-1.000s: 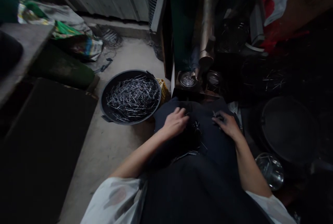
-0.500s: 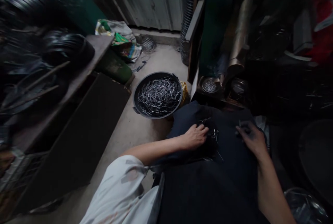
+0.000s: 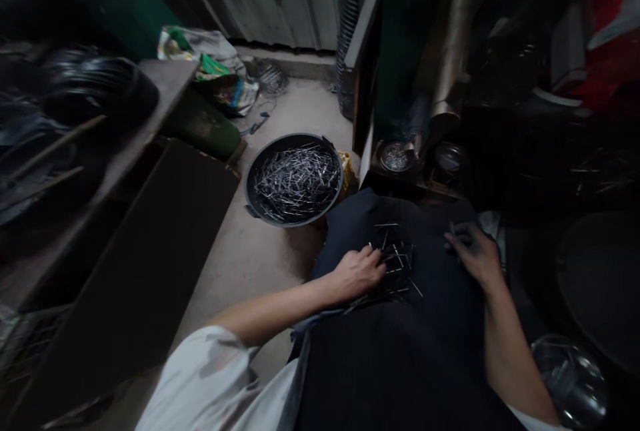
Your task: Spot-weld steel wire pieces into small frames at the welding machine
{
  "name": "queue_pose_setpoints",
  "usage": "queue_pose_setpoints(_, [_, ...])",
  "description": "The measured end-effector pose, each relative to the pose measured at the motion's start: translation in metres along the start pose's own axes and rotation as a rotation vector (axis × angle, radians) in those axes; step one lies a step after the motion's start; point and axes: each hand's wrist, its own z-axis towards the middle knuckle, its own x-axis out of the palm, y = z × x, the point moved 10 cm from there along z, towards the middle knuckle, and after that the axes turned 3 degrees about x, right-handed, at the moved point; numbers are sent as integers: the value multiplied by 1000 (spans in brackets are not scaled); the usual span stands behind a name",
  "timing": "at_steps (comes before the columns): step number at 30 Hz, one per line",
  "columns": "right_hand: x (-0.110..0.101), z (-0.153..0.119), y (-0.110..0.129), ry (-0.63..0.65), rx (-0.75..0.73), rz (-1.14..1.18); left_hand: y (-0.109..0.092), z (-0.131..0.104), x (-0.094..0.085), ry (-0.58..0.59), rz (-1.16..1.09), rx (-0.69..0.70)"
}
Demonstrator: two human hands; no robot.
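Note:
Thin metal pins (image 3: 397,257) lie scattered on the dark apron (image 3: 390,364) across my lap. My left hand (image 3: 359,272) rests at the left edge of these pins, its fingers curled down; what its fingertips pinch is too small to make out. On the right side of the apron, my right hand (image 3: 473,251) is raised with thumb and fingers brought together, a small thin piece showing at the fingertips. A round dark pan (image 3: 249,194), heaped with similar metal pins (image 3: 297,181), stands beyond my left hand.
A yellow crate (image 3: 346,167) shows behind the pan. At left are a bench (image 3: 167,84) and a dark leaning board (image 3: 140,271). A machine with a metal cylinder (image 3: 453,57) and a small dish of bits (image 3: 395,157) stand ahead right; a shiny bowl (image 3: 575,384) sits lower right.
The view has shifted, moving the surroundings left in the picture. My left hand has drawn back from the pins, which now show more spread out on the apron.

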Motion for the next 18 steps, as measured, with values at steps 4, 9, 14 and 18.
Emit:
queue_pose_setpoints(4, [2, 1, 5, -1, -15, 27, 28, -21, -15, -264, -362, -167])
queue_pose_setpoints(9, [3, 1, 3, 19, 2, 37, 50, -39, -3, -316, -482, -331])
queue_pose_setpoints(14, [-5, -4, 0, -26, 15, 142, 36, -63, -30, -270, -349, -326])
queue_pose_setpoints(18, [-1, -5, -2, -11, 123, 449, 48, -60, -63, -411, -596, -333])
